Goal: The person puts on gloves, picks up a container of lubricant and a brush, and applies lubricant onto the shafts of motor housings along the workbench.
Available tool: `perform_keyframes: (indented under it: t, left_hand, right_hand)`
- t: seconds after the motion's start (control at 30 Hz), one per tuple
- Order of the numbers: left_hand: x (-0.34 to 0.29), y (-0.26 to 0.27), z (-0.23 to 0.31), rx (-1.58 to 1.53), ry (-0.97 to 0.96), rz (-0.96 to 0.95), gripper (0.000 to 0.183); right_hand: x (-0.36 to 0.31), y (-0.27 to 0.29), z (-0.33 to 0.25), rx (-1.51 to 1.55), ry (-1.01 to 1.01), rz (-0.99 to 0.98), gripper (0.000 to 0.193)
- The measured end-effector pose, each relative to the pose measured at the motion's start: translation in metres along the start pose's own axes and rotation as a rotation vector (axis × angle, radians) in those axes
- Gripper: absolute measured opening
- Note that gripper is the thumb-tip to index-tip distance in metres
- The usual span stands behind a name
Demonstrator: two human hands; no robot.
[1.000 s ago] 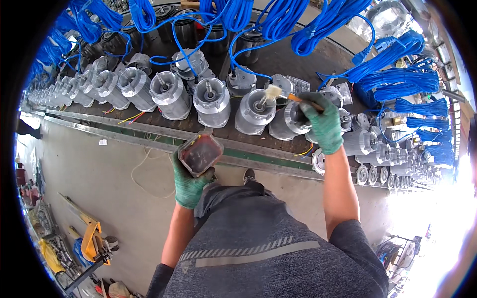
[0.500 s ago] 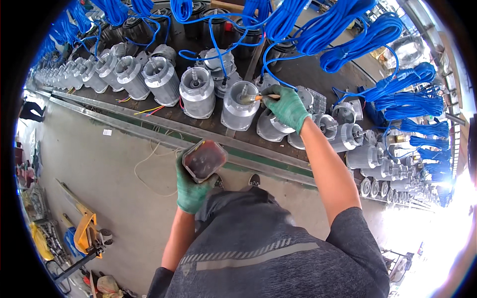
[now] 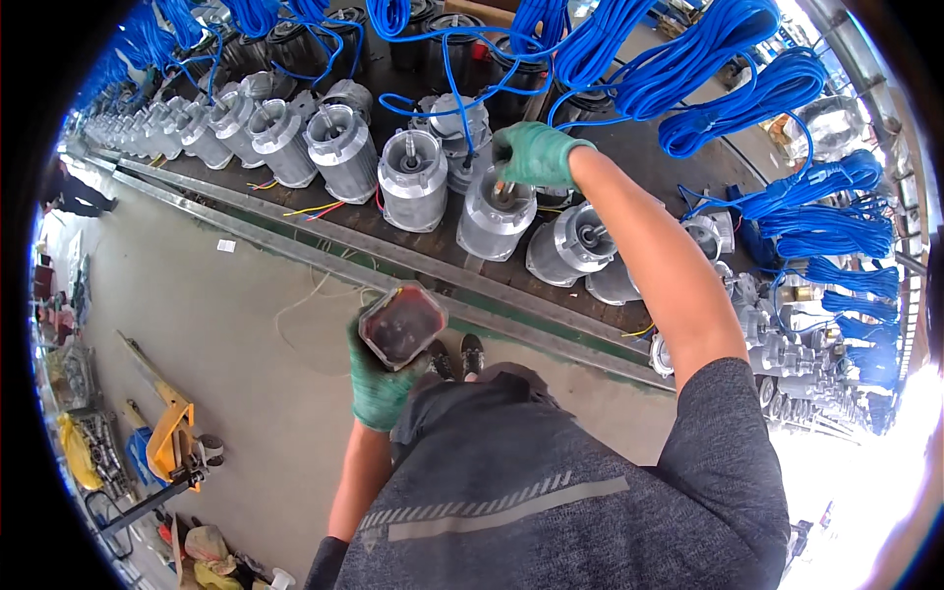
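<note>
My left hand, in a green glove, is closed around a squarish clear plastic tub with dark red-brown contents, held in front of the bench. My right hand, gloved the same way, grips a small brush over a grey metal motor housing. The brush points down into the housing's open top beside the shaft; its bristle end is hard to make out. To the left stands another open motor with an upright shaft. A further motor leans at the right.
Coiled blue cables hang above the bench and down its right side. Rows of motors run both ways along the metal bench edge. A yellow pallet jack stands on the floor at left. A person's dark-clothed legs show far left.
My right hand has risen and turned, and the brush has gone from lying nearly level to pointing steeply down into the same motor. The tub stays at about the same height.
</note>
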State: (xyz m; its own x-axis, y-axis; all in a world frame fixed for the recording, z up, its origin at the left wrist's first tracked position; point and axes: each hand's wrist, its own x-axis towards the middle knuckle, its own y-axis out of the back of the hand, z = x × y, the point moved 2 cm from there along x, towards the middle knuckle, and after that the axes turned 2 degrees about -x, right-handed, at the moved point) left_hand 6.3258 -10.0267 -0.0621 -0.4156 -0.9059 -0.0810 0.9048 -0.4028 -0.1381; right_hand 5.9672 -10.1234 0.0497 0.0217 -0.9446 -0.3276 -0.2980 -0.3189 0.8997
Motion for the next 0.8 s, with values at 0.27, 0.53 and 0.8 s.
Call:
perform_keyframes:
  t: [0.27, 0.53, 0.8]
  left_hand:
    - [0.002, -0.013, 0.001, 0.088, -0.084, 0.000, 0.088]
    - [-0.006, -0.026, 0.012, 0.044, -0.096, 0.021, 0.094]
    - [-0.013, -0.029, 0.007, 0.147, -0.057, 0.060, 0.090]
  right_hand:
    - [-0.024, -0.005, -0.038, -0.526, 0.122, -0.111, 0.022]
    - [-0.076, -0.035, 0.011, -0.414, 0.205, 0.197, 0.025]
    - [-0.100, -0.046, 0.042, -0.319, 0.258, 0.539, 0.024]
